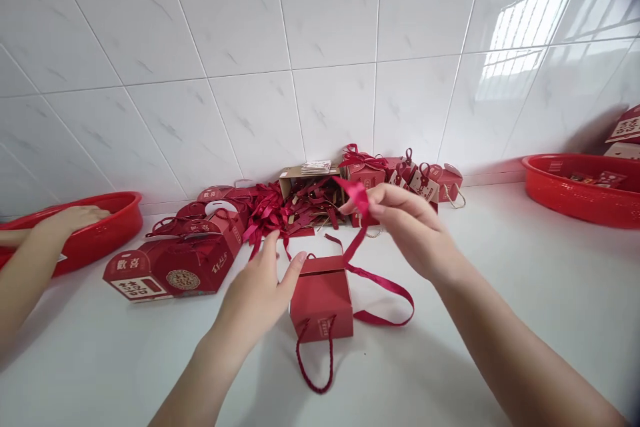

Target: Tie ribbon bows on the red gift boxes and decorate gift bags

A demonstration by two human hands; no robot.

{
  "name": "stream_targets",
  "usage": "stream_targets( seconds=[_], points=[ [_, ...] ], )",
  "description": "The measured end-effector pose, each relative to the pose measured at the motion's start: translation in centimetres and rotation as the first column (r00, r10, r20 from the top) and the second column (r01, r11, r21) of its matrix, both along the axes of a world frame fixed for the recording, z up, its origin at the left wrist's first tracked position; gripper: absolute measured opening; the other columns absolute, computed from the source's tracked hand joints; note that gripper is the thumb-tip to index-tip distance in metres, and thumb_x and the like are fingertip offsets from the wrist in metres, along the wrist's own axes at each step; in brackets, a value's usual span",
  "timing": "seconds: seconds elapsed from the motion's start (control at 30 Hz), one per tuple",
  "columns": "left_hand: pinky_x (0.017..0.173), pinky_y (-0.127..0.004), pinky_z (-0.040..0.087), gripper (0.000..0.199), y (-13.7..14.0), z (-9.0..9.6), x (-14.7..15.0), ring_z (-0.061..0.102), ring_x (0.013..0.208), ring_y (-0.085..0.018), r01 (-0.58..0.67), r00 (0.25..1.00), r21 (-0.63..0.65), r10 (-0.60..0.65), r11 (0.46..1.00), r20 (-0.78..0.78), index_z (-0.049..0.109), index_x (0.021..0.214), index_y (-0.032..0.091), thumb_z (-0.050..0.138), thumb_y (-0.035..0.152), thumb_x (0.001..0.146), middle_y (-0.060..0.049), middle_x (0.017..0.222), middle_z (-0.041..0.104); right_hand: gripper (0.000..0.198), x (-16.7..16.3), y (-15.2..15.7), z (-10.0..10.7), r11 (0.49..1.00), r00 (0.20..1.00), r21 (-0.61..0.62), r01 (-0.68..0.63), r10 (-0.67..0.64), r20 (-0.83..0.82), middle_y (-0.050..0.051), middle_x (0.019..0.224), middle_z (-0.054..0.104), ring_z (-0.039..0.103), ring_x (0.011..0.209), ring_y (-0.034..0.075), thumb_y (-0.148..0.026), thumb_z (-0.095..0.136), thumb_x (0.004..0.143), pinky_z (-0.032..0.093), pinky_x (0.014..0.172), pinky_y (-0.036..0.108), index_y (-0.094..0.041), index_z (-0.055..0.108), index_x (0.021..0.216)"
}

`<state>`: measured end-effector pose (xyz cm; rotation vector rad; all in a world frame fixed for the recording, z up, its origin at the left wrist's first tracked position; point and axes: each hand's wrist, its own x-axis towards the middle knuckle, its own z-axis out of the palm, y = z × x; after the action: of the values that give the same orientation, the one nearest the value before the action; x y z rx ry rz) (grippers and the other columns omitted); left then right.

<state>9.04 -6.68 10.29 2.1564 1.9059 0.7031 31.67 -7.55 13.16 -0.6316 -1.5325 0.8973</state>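
A small red gift box (323, 300) sits on the white counter in front of me, with a dark red rope handle (320, 389) hanging toward me. My right hand (413, 227) is raised above and right of the box, pinching a red satin ribbon (387, 280). From my fingers the ribbon runs down to the box and loops out on its right side. At the box's left edge is my left hand (263, 290), thumb and forefinger spread apart. Whether its thumb touches the box I cannot tell.
Behind lie a heap of red ribbons (267, 208) and an open carton (320, 203) of red strips. Several finished-looking boxes (180, 260) stand left, others (445, 180) right. Red basins stand at the left (95, 240) and right (580, 193). Another person's hand (83, 217) reaches into the left basin.
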Motion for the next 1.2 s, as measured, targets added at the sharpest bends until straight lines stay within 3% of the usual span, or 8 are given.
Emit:
stream_targets(
  seconds=[0.1,0.23,0.37,0.53,0.67,0.8,1.03,1.2],
  points=[
    [0.073,-0.041,0.052,0.061,-0.6,-1.8,-0.3,0.069,0.077,-0.027,0.047,0.986,-0.114,-0.027,0.992,0.166,0.040,0.136,0.020,0.029,0.061,0.093,-0.010,0.092,0.070,0.019,0.2,-1.5,0.7,0.993,0.995,0.085,0.087,-0.083,-0.049,0.002,0.083,0.060,0.058,0.081,0.020,-0.040,0.054,0.090,0.046,0.073,0.035,-0.026,0.058,0.078],
    [0.081,-0.040,0.052,0.055,-1.4,-3.6,0.3,0.069,0.087,-0.026,0.124,0.951,-0.047,-0.106,0.991,0.289,0.043,0.135,0.023,0.037,0.057,0.093,-0.011,0.106,0.069,0.017,-0.7,-1.9,0.6,0.986,0.989,0.114,0.119,-0.108,-0.101,0.002,0.092,0.065,0.061,0.090,0.021,-0.042,0.055,0.091,0.048,0.080,0.037,-0.028,0.057,0.082],
    [0.089,-0.042,0.050,0.051,-1.3,-4.7,0.9,0.062,0.112,-0.029,0.073,0.949,-0.025,-0.061,0.997,0.308,0.050,0.129,0.022,0.035,0.055,0.094,-0.013,0.125,0.064,0.016,-2.6,-0.1,-1.3,1.000,0.984,-0.018,-0.004,0.001,-0.179,0.001,0.090,0.066,0.062,0.091,0.018,-0.040,0.052,0.094,0.049,0.085,0.035,-0.026,0.055,0.085],
    [0.076,-0.037,0.052,0.041,-1.1,-5.0,1.4,0.069,0.088,-0.025,0.015,0.961,-0.020,-0.009,1.000,0.275,0.056,0.119,0.025,0.038,0.052,0.094,-0.007,0.101,0.073,0.020,-5.2,2.1,-4.6,0.969,0.964,-0.205,-0.140,0.086,-0.250,0.002,0.089,0.065,0.061,0.089,0.016,-0.041,0.052,0.094,0.049,0.083,0.032,-0.024,0.055,0.084],
    [0.069,-0.034,0.050,0.029,-1.2,-5.1,1.8,0.068,0.080,-0.024,0.016,0.972,-0.006,-0.014,1.000,0.236,0.057,0.111,0.025,0.042,0.042,0.093,-0.004,0.091,0.072,0.020,-6.6,2.1,-6.2,0.970,0.946,-0.197,-0.143,0.075,-0.317,0.000,0.084,0.063,0.060,0.083,0.016,-0.041,0.052,0.094,0.049,0.080,0.031,-0.024,0.053,0.084],
    [0.069,-0.033,0.047,0.024,-1.0,-5.3,1.8,0.065,0.078,-0.022,0.004,0.957,-0.042,0.008,0.999,0.289,0.055,0.109,0.024,0.049,0.035,0.088,-0.004,0.094,0.071,0.020,-7.4,1.3,-7.1,0.990,0.974,-0.134,-0.040,0.008,-0.228,-0.001,0.079,0.057,0.054,0.075,0.014,-0.039,0.052,0.093,0.045,0.075,0.028,-0.023,0.052,0.083],
    [0.070,-0.030,0.046,0.033,-0.7,-6.2,1.0,0.063,0.077,-0.021,0.050,0.776,-0.039,-0.014,0.998,0.630,0.062,0.102,0.022,0.039,0.045,0.093,-0.004,0.083,0.069,0.026,-7.4,2.3,-7.6,0.955,0.985,-0.290,-0.065,0.016,-0.171,-0.002,0.066,0.046,0.041,0.063,0.013,-0.034,0.052,0.082,0.035,0.060,0.026,-0.020,0.044,0.062],
    [0.074,-0.030,0.046,0.033,-0.7,-6.4,0.9,0.061,0.078,-0.021,0.058,0.686,0.016,-0.052,0.998,0.726,0.064,0.101,0.020,0.042,0.043,0.092,-0.005,0.086,0.069,0.024,-7.4,3.0,-7.7,0.904,0.999,-0.425,-0.049,0.045,-0.020,-0.001,0.065,0.050,0.043,0.060,0.013,-0.036,0.052,0.078,0.033,0.057,0.027,-0.019,0.049,0.061]
  ],
)
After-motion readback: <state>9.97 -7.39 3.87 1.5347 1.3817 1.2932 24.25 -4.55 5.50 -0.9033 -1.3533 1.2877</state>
